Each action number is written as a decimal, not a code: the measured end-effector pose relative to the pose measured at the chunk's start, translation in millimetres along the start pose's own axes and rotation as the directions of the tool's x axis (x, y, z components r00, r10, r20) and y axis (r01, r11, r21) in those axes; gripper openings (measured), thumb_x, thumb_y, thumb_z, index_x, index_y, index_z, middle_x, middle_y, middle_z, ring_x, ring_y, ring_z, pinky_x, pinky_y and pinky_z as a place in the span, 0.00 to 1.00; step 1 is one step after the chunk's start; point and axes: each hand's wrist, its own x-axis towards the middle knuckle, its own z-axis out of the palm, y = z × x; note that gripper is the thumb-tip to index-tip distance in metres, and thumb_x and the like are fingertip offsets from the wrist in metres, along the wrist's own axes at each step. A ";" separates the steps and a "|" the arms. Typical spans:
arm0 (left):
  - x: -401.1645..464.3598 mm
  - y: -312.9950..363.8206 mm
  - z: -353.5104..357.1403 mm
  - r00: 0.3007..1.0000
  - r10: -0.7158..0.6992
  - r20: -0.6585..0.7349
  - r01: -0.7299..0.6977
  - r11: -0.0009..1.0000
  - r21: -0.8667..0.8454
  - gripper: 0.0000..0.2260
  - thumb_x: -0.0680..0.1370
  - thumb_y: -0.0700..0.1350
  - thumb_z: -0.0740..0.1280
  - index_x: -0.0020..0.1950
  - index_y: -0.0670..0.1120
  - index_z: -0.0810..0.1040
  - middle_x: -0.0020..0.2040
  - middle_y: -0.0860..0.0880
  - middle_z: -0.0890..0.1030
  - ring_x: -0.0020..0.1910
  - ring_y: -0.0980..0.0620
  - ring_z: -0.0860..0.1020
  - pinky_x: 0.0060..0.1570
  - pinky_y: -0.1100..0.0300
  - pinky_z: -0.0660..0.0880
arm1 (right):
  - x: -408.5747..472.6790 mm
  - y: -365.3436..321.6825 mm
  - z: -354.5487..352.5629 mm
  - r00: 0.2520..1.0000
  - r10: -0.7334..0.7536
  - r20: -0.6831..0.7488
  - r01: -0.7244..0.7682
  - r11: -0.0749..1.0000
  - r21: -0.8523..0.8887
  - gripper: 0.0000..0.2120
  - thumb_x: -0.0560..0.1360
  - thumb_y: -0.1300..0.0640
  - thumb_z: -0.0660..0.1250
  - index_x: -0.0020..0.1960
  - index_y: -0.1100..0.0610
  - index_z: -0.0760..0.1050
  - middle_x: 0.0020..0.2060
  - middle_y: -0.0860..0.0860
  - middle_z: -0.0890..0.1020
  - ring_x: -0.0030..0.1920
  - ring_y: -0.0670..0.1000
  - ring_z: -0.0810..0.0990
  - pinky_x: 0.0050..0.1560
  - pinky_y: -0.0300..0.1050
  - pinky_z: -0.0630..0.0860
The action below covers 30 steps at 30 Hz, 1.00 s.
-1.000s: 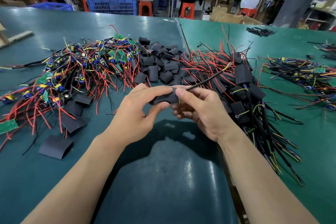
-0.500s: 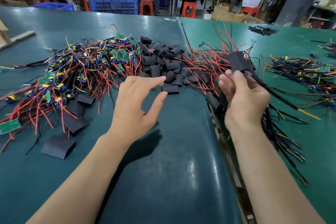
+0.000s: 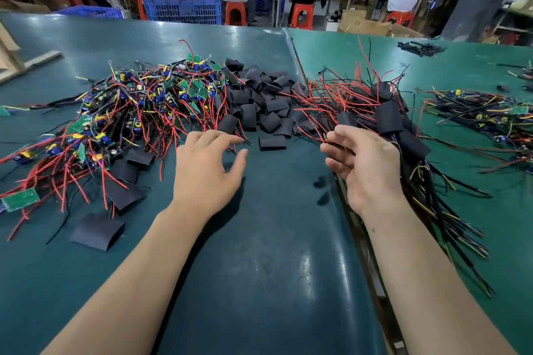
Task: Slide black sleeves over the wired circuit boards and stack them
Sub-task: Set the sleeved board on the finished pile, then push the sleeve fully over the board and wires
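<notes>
The left hand (image 3: 206,174) hovers with fingers loosely spread, holding nothing; bare boards (image 3: 138,106) lie heaped just left of its fingertips, loose sleeves (image 3: 259,104) just beyond them. The right hand (image 3: 366,164) has fingers curled, apparently empty, though the view is poor there. Sleeved boards (image 3: 389,117) are stacked just behind its fingers.

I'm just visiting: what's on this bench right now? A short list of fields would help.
Left hand: open, empty, reaching toward the bare boards
Right hand: loosely curled, empty
Bare boards: tangled pile, left
Loose sleeves: heap, centre
Sleeved boards: stack, right
Table: green mat
</notes>
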 end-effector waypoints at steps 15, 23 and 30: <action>13.5 -52.6 -11.8 0.844 -0.534 -0.052 0.498 0.745 0.443 0.15 0.79 0.48 0.62 0.58 0.42 0.80 0.59 0.39 0.79 0.63 0.35 0.69 0.60 0.44 0.64 | -6.8 20.1 5.7 0.934 -0.173 0.312 0.308 0.834 -0.459 0.06 0.77 0.59 0.66 0.43 0.56 0.81 0.26 0.51 0.80 0.22 0.47 0.73 0.22 0.37 0.66; 17.7 -46.8 -11.8 0.854 -0.487 -0.185 0.520 0.784 0.340 0.11 0.77 0.45 0.64 0.54 0.48 0.85 0.55 0.42 0.80 0.62 0.38 0.68 0.58 0.45 0.63 | -5.2 23.1 4.8 0.923 -0.183 0.339 0.335 0.816 -0.471 0.06 0.76 0.59 0.66 0.43 0.56 0.81 0.27 0.51 0.81 0.23 0.48 0.74 0.23 0.36 0.67; 16.8 -16.3 -6.3 0.954 -0.074 -0.289 0.053 0.996 -0.078 0.05 0.73 0.41 0.62 0.40 0.40 0.75 0.45 0.43 0.80 0.47 0.43 0.76 0.49 0.52 0.70 | -4.6 28.0 4.7 0.910 -0.160 0.383 0.359 0.766 -0.533 0.08 0.77 0.56 0.66 0.41 0.52 0.81 0.29 0.50 0.83 0.24 0.47 0.76 0.25 0.36 0.69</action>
